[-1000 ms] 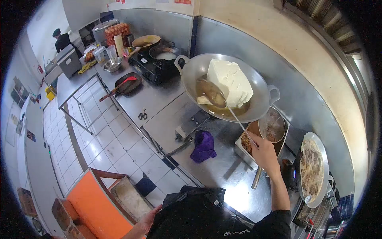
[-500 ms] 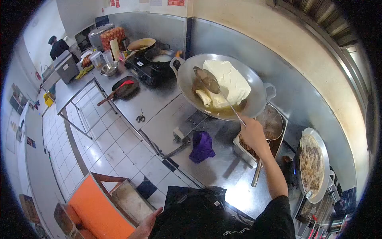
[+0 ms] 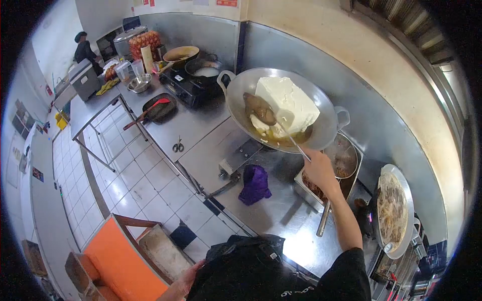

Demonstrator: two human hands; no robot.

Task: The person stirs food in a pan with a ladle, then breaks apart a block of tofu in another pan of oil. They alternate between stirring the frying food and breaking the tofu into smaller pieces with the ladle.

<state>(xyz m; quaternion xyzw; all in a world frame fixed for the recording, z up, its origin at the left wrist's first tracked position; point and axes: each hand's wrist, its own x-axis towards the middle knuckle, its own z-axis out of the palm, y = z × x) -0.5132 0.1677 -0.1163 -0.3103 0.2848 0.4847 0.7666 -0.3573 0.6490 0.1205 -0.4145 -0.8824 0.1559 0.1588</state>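
My right hand (image 3: 317,170) grips the long handle of a metal ladle (image 3: 259,108). The ladle's bowl rests against the left side of a big white block (image 3: 287,104) that sits in a large steel wok (image 3: 236,100) with yellowish liquid at its bottom. My left hand (image 3: 187,278) hangs low by my side near the bottom edge, fingers loosely apart, holding nothing.
A purple cloth (image 3: 256,183) lies on the steel counter. A tray of brown food (image 3: 314,186) and a round strainer (image 3: 346,156) sit right of my hand; another pan (image 3: 394,210) stands far right. Scissors (image 3: 177,146), a dark pan (image 3: 159,109), burners and pots lie further back. An orange crate (image 3: 118,258) stands on the floor. Another person (image 3: 83,50) works far left.
The ladle rose out of the liquid, swung up to the left of the white block, then came back against the block's side. My right hand moved up toward the wok.
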